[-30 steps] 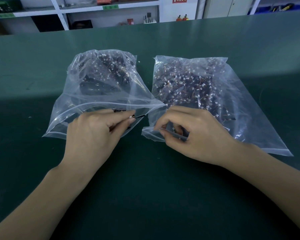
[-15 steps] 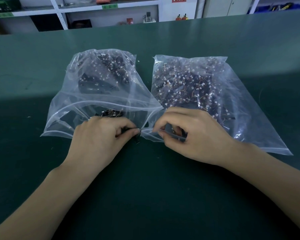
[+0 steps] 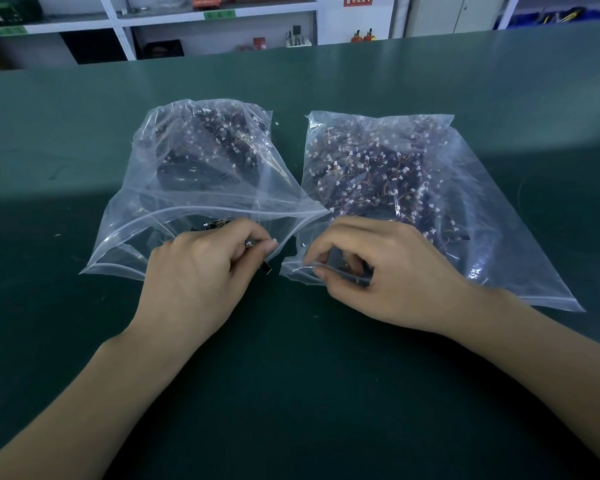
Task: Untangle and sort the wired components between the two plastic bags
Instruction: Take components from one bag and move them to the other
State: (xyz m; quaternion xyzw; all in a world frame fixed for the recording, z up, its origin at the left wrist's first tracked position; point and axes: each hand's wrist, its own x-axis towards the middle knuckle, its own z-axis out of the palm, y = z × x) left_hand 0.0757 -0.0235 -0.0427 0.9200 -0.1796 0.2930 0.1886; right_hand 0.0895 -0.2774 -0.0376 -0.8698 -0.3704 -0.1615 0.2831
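The left hand (image 3: 201, 271) is curled tight, and its thumb and first finger pinch one small wired part (image 3: 262, 252) — a bit of white plug shows at the fingertips and a dark piece hangs just under them. This part sits right at the open mouth of the left bag (image 3: 201, 174), whose lip lies behind and around the knuckles. The right hand (image 3: 378, 271) has its fingers bent too, and they pinch the near edge of the right bag (image 3: 395, 188), holding the clear plastic down on the green table (image 3: 291, 375). Just past those fingertips lies a big heap of wired parts (image 3: 371, 174) with white plugs and thin wires, all mixed up. More dark parts sit deep in the left bag, far from the fingers. My guess is that the step now is to move the single part across into one bag, and I cannot tell for sure which one. To do it well, the left fingers should keep a soft but firm pinch on the plug end, not on the thin wire, so nothing snaps. If a wire from the heap is hooked on, it is better to wiggle it free slowly than to yank. The right fingers should hold the bag mouth open and steady — that way the part can slide in without catching the lip.
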